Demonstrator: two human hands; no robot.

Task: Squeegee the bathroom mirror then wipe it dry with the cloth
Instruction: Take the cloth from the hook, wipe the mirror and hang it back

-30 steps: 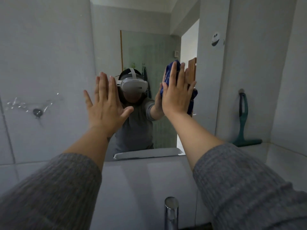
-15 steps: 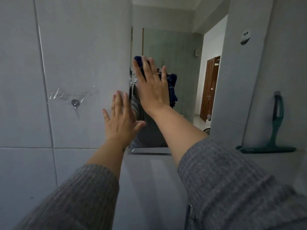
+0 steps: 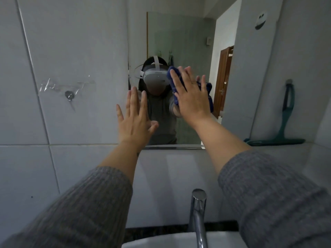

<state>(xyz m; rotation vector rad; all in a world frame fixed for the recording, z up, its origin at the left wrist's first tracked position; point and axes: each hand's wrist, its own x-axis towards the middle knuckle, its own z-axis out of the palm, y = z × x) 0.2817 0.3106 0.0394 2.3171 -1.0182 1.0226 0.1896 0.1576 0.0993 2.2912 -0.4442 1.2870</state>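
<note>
A grey-tiled bathroom wall (image 3: pixel 71 51) frames a narrow frameless mirror (image 3: pixel 180 42) that rises from a ledge above the basin (image 3: pixel 161 242), its left edge meeting the tiles and its lower edge sitting just above the ledge. A person in grey knit sleeves reaches both arms toward the glass. The right hand (image 3: pixel 191 97), flat with fingers spread, presses a dark blue cloth (image 3: pixel 172 77) against the middle of the mirror; the cloth's edges show above the fingertips and to the right of the palm. The left hand (image 3: pixel 134 120) is open and empty, fingers extended, palm facing the lower left part of the mirror at its left edge; whether it touches the glass cannot be told. The two hands are apart, the left lower and nearer the tiles.

To the right, well apart from both hands, a teal squeegee (image 3: pixel 284 122) stands on the ledge with its blade down and its handle leaning against the right wall. Open glass remains above the cloth up to the top of the mirror, and a strip lies below it down to the lower edge. A chrome tap (image 3: pixel 198 212) rises in the near foreground between the forearms. On the left tiles, a small metal fixing (image 3: pixel 69 95) sits amid clear tape remnants.
</note>
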